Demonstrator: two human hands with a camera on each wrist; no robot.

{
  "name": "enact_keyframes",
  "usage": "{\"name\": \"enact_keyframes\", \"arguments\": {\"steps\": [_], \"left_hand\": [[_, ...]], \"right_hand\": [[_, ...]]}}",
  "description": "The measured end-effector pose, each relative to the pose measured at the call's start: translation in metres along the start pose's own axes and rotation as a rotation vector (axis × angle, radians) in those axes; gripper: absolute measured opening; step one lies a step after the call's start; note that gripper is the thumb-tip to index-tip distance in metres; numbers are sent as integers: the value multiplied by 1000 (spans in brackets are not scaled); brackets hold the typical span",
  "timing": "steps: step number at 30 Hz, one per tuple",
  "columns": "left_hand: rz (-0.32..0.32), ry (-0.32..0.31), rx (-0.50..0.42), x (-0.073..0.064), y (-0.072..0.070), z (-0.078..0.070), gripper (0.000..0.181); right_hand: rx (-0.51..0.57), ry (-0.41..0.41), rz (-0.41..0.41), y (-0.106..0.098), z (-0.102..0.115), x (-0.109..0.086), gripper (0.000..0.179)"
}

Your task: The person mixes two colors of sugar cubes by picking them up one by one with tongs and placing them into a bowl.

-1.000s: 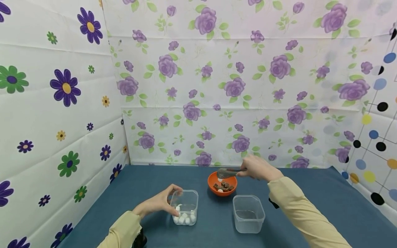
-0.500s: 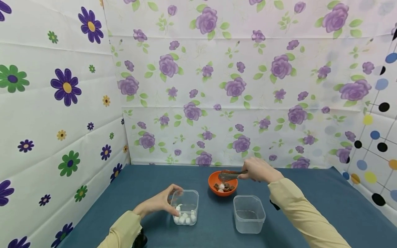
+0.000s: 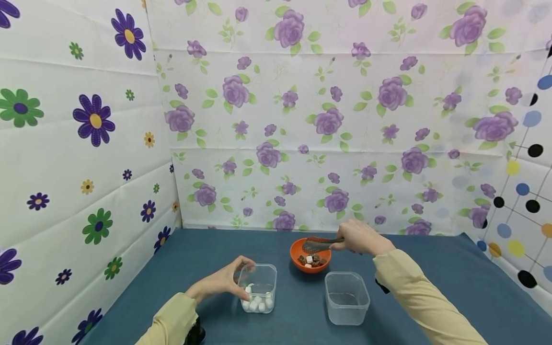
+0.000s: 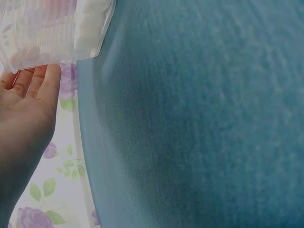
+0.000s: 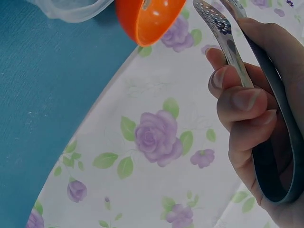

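Note:
My left hand [image 3: 222,280] holds a clear plastic container [image 3: 269,278], its thumb on the near side and fingers at the far side. Several white marshmallow-like pieces [image 3: 257,304] lie in the container's bottom. In my right hand [image 3: 362,236] is a pair of tongs [image 5: 280,128] with perforated metal heads and dark handles. The tongs' heads stand apart above an orange bowl [image 3: 309,270], with nothing seen between them. Brown cubes [image 3: 318,262] lie in the bowl, and a white piece [image 3: 309,259] sits among them. Part of another white piece shows lower down.
A second clear container [image 3: 346,314] stands to the right, nearer me than the bowl. Blue cloth [image 3: 241,330] covers the table. Flower-printed sheets [image 3: 258,120] rise behind and at the left, and a dotted sheet [image 3: 522,230] is at the right.
A white piece has dropped from below the tongs into the bowl and now rests on the brown cubes. The tongs' heads have spread apart. My left hand has stayed on its container.

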State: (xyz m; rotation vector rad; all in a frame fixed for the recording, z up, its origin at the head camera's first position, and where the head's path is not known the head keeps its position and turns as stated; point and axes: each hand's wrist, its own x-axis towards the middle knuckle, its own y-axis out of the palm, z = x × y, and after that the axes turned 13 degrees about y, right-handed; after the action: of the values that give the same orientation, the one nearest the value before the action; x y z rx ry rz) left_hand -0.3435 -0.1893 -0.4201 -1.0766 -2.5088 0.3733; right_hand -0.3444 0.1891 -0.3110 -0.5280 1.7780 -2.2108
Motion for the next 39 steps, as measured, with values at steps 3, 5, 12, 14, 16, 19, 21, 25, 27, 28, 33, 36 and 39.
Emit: {"name": "enact_keyframes", "arguments": {"steps": [3, 5, 12, 14, 16, 19, 21, 25, 27, 28, 33, 36, 39], "left_hand": [[-2, 2, -3, 0, 0, 0, 68], [-4, 4, -5, 0, 0, 1, 68], [-1, 2, -9, 1, -1, 2, 67], [-3, -1, -9, 1, -1, 2, 66], [-2, 0, -12, 1, -2, 2, 65], [0, 1, -11, 2, -2, 3, 65], [1, 2, -4, 2, -2, 3, 66], [4, -3, 7, 1, -2, 4, 68], [5, -4, 11, 1, -2, 5, 68], [5, -5, 14, 0, -2, 4, 67], [-9, -21, 22, 0, -1, 3, 64], [-14, -27, 27, -1, -1, 2, 64], [-12, -27, 31, -1, -1, 2, 65]], "right_hand": [[-10, -33, -3, 1, 4, 1, 38], [-22, -70, -15, 1, 9, 2, 39], [-15, -135, -4, 1, 34, 4, 39], [-26, -157, -11, 1, 41, 5, 42], [-46, -187, -25, 2, 48, 6, 43], [-46, -219, -19, 4, 58, 8, 40], [-42, -224, -5, 6, 64, 10, 37], [-31, -203, 34, 13, 76, 14, 25], [-36, -203, 36, 17, 81, 15, 24], [-43, -214, 39, 19, 84, 17, 25], [-51, -220, 70, 28, 95, 23, 29], [-52, -196, 94, 33, 102, 27, 29], [-68, -196, 100, 40, 106, 30, 29]]}}
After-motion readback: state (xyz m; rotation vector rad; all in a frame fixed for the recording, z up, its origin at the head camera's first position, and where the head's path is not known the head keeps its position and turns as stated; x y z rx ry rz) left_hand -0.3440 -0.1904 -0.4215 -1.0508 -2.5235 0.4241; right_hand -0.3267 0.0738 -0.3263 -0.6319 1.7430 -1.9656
